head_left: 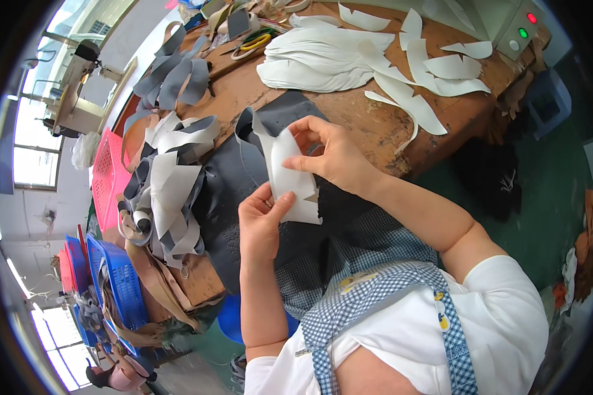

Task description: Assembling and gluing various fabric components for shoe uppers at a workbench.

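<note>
Over a black sheet [227,204] covering the table edge and my lap, I hold a curved white cut piece [284,172] with a notched lower end. A grey strip [246,128] curls out at its upper left, apparently layered with it. My left hand [262,217] pinches the lower left edge between thumb and fingers. Higher up, my right hand [333,155] grips the right edge, its thumb on the white face and its fingers partly hidden behind. To the left lies a heap of white-and-grey curled pieces [171,197].
White cut pieces [316,56] lie in a fanned stack across the brown table [234,89]. Grey pieces [178,79] and yellow-handled scissors [255,43] are at the far left. Pink [109,168] and blue baskets [122,276] stand left. A box with lit buttons [522,33] sits far right.
</note>
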Tool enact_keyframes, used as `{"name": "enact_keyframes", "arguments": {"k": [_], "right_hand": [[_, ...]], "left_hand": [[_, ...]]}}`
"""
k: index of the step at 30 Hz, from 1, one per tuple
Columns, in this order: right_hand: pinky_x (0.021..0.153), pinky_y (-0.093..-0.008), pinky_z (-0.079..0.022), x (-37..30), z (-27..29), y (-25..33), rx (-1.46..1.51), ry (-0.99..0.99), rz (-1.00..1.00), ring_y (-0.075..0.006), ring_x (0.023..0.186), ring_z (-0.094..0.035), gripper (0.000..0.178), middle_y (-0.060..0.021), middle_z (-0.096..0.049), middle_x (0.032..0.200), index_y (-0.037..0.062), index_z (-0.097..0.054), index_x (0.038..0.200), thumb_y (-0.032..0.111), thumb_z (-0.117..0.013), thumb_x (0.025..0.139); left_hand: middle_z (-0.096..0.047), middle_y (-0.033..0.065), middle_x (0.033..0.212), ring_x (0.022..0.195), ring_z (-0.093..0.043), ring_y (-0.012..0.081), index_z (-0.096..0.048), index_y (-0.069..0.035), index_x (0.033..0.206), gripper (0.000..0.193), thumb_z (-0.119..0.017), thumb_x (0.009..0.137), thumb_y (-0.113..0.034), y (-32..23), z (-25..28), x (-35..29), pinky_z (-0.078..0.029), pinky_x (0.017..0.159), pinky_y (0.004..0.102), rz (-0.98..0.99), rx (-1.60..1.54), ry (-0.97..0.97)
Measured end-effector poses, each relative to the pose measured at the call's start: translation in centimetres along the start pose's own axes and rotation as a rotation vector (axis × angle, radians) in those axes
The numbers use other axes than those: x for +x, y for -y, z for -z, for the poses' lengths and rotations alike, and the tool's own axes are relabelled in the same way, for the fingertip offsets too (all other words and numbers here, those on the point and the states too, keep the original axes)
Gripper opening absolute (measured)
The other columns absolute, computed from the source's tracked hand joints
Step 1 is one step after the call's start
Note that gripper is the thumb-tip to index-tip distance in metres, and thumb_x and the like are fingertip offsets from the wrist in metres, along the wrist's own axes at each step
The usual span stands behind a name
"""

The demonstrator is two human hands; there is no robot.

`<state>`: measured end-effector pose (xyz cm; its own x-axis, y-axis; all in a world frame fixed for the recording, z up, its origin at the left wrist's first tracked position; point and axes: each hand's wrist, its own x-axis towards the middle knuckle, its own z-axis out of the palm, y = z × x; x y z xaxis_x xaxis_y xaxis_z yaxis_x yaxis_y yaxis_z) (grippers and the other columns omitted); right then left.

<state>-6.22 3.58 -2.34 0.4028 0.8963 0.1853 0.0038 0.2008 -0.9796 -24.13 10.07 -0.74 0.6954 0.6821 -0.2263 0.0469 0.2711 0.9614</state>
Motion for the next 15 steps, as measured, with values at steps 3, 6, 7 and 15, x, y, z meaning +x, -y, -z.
{"name": "enact_keyframes", "arguments": {"k": [3,6,7,15], "right_hand": [[0.074,-0.0236,-0.050,0.4,-0.1,-0.2,0.059,-0.027,-0.059,-0.0072,0.082,-0.061,0.037,-0.0019,-0.067,0.093,0.0051,-0.060,0.114,0.007,-0.076,0.081],[0.074,-0.0239,-0.050,0.4,-0.3,-0.3,0.087,-0.013,-0.051,-0.0077,0.082,-0.061,0.037,-0.0021,-0.067,0.092,0.0050,-0.060,0.114,0.005,-0.076,0.081],[0.074,-0.0239,-0.050,0.5,-0.3,-0.4,0.086,-0.013,-0.051,-0.0077,0.082,-0.061,0.037,-0.0021,-0.067,0.092,0.0050,-0.060,0.114,0.005,-0.076,0.081],[0.074,-0.0251,-0.051,0.1,-1.9,-0.8,-0.006,0.030,-0.007,-0.0087,0.079,-0.061,0.038,-0.0018,-0.063,0.087,0.0047,-0.058,0.113,0.006,-0.076,0.080]], "left_hand": [[-0.071,0.0100,0.100,0.086,-0.067,0.0126,-0.062,0.009,0.117,0.034,-0.070,0.087,-0.005,0.0,-0.1,-0.2,-0.051,0.082,0.0262,0.009,-0.003,0.014],[-0.070,0.0104,0.101,0.087,-0.066,0.0132,-0.061,0.009,0.117,0.034,-0.070,0.087,-0.005,-0.1,0.2,-0.3,-0.051,0.083,0.0269,0.023,-0.012,0.034],[-0.070,0.0105,0.101,0.088,-0.066,0.0134,-0.061,0.010,0.117,0.034,-0.070,0.087,-0.005,-0.1,0.3,-0.2,-0.051,0.083,0.0271,0.028,-0.019,0.054],[-0.070,0.0113,0.101,0.088,-0.068,0.0156,-0.061,0.009,0.117,0.034,-0.070,0.088,-0.006,0.2,0.6,-0.5,-0.052,0.084,0.0294,0.023,-0.051,0.016]]}}
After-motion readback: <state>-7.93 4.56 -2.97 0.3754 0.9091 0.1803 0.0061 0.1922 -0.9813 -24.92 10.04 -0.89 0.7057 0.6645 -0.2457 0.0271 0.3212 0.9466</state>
